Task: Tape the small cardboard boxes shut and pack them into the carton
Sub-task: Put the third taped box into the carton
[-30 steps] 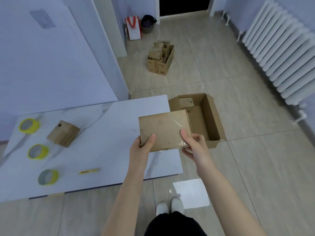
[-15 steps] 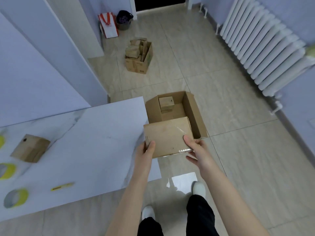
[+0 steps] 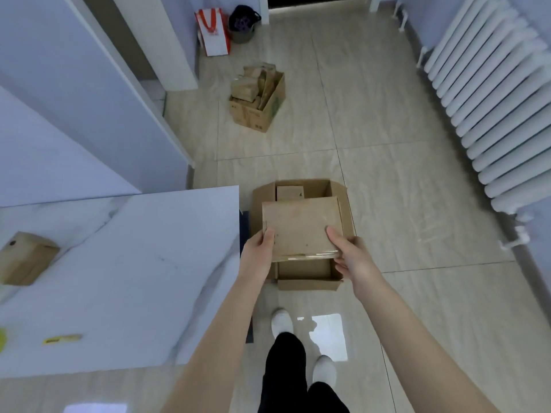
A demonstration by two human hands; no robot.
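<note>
One held box (image 3: pixel 301 226), left hand (image 3: pixel 258 251), right hand (image 3: pixel 351 257), carton (image 3: pixel 307 284)

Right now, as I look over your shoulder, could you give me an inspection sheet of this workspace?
Surface: white marbled table on the left; tiled floor beside it.
Job's things: flat box, with clear tape glinting along its near edge, held above the open carton on the floor; a small box lies at the carton's far end; a third box sits on the table.
Clutter: yellow cutter on the table.
Hands: left hand and right hand each grip a near corner of the flat box, thumbs on top.
Cables: nothing seen.
Surroundings: second carton stuffed with cardboard, red-and-white bag, dark bag, white radiator on the right.
</note>
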